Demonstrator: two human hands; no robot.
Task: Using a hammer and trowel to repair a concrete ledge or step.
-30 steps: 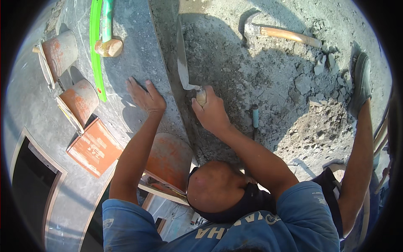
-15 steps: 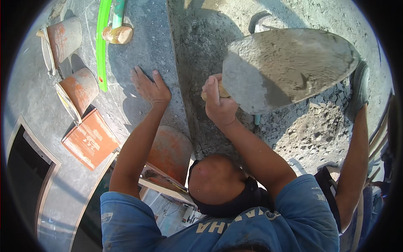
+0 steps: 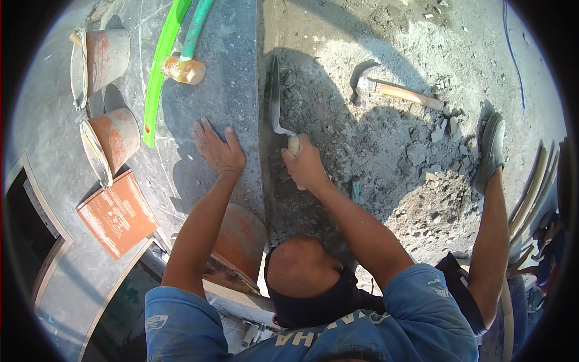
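Note:
My left hand [image 3: 218, 149] lies flat, fingers spread, on the grey stone-like slab [image 3: 232, 78]. In my right hand [image 3: 306, 166] is the handle of a trowel [image 3: 275, 99]. The trowel's blade shows nearly edge-on, pointing away from me beside the slab's right edge; whether it touches that edge I cannot tell. Beyond my left hand, a mallet [image 3: 184, 70] with a green handle rests on the slab, against a bright green straightedge [image 3: 159, 81]. Rough grey mortar and rubble [image 3: 422, 157] spread to the right of the trowel.
A wooden-handled hammer [image 3: 404, 93] lies on the rubble. At left are two stained buckets [image 3: 117, 136] on their sides and an orange-brown box [image 3: 117, 214]. Another bucket [image 3: 241, 238] stands by my left forearm. My right foot [image 3: 493, 148] borders the rubble.
The trowel, earlier raised with its broad, mortar-smeared face toward me, has come down and left and turned edge-on beside the slab. The hammer is uncovered. My left hand stays on the slab.

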